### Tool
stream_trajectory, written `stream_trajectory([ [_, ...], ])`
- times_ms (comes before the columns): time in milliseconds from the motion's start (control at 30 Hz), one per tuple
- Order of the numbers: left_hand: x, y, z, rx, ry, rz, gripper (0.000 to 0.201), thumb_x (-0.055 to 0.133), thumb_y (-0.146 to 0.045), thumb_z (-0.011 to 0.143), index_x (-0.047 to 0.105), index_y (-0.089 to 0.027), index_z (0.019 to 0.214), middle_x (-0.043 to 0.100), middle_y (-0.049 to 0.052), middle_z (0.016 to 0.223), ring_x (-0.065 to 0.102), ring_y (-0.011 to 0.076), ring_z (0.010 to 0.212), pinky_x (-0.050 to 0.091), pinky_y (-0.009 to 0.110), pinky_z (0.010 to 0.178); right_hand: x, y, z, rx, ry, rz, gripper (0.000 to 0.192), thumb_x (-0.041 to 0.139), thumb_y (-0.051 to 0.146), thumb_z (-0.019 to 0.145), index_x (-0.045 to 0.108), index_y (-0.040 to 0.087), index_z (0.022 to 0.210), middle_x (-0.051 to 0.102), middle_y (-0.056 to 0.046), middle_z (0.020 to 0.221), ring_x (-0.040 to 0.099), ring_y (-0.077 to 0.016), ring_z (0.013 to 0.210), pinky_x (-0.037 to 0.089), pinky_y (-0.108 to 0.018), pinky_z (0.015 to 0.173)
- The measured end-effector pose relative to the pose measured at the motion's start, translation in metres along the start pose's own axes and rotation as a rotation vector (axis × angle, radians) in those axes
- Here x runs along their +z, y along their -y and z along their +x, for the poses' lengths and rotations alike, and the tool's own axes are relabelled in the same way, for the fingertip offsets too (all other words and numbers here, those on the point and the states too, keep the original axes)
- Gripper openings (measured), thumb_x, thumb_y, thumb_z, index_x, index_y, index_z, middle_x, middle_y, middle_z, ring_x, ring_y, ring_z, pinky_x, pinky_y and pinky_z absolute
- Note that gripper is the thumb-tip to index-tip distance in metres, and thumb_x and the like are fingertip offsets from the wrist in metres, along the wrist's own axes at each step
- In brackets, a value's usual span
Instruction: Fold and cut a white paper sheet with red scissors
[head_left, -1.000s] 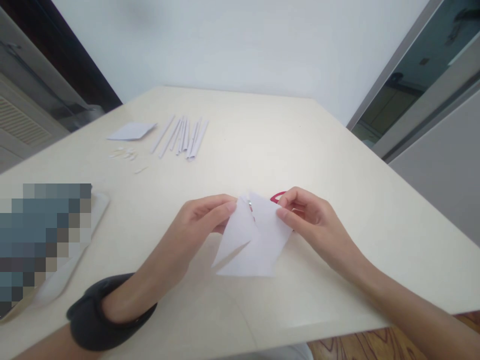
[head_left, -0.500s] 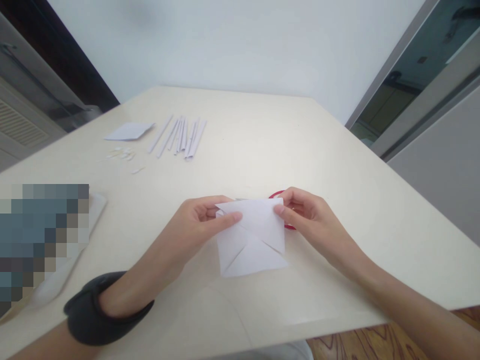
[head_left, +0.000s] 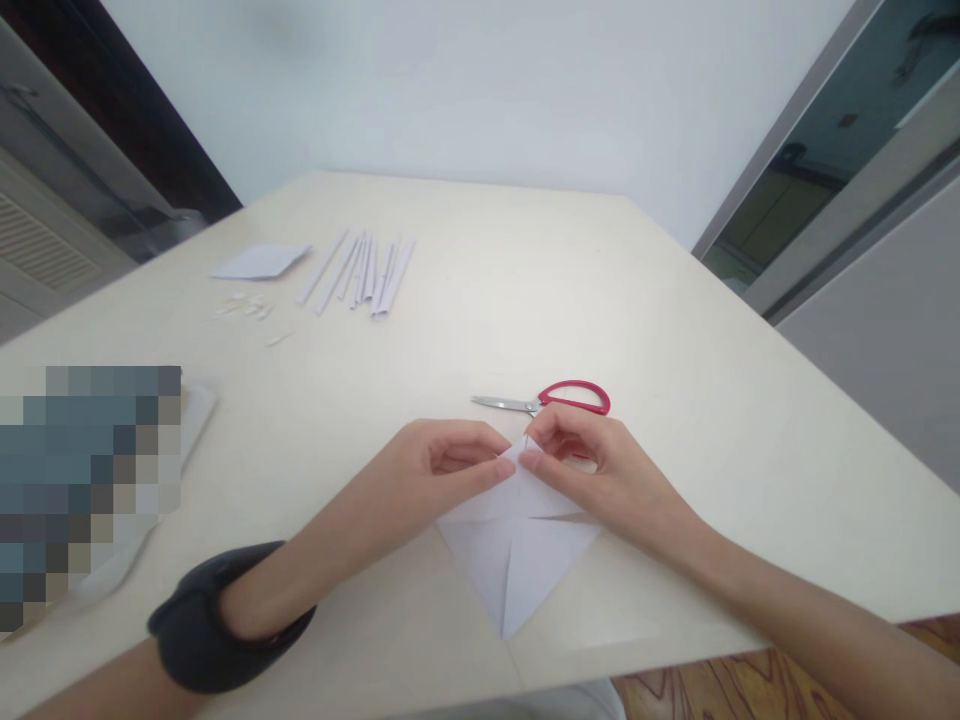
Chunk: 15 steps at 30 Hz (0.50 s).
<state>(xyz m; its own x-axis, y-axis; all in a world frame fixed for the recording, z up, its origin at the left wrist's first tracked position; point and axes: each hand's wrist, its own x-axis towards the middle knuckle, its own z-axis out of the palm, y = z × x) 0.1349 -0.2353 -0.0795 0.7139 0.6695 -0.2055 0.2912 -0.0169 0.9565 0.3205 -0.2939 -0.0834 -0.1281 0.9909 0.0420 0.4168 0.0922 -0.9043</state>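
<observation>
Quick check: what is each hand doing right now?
Left hand: pinching the top corner of the folded white paper.
Right hand: pinching the same corner.

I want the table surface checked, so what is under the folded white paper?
The folded white paper lies on the cream table; anything beneath it is covered. Left hand and right hand pinch its top corner.

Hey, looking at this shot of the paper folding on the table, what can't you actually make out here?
Head view only:
- Top corner of the folded paper: covered by the left hand and right hand pinching it.
- Part of the scissors handle: hidden behind the right hand.
- Thing at the table's left edge: pixelated out.
- Small white scraps: too small to tell their shape.
- Paper strips: overlapping, count unclear.
</observation>
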Motion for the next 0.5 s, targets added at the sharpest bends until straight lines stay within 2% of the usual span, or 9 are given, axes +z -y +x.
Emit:
stream_trajectory([
  [233, 0.008, 0.0011, -0.0031, 0.009, 0.022, 0.08, 0.023, 0.05, -0.029, 0.088, 0.065, -0.018, 0.076, 0.06, -0.003, 0.071, 0.052, 0.0123, 0.067, 0.039, 0.02, 0.058, 0.0009, -0.0015, -0.0015, -0.033, -0.027, -0.026, 0.005, 0.056, 0.016, 0.085, 0.057, 0.019, 0.08, 0.06, 0.001, 0.078, 0.056, -0.0136, 0.073, 0.046, -0.027, 0.067],
  [500, 0.0071, 0.0066, -0.0003, 0.025, 0.004, 0.139, 0.028, 0.046, -0.034, 0.091, 0.067, -0.019, 0.082, 0.061, -0.002, 0.075, 0.052, 0.0131, 0.068, 0.038, 0.022, 0.058, 0.0037, 0.0005, -0.0046, -0.2, -0.11, -0.217, 0.008, 0.06, 0.011, 0.081, 0.059, 0.019, 0.081, 0.058, 0.001, 0.082, 0.054, -0.0136, 0.076, 0.045, -0.028, 0.07],
])
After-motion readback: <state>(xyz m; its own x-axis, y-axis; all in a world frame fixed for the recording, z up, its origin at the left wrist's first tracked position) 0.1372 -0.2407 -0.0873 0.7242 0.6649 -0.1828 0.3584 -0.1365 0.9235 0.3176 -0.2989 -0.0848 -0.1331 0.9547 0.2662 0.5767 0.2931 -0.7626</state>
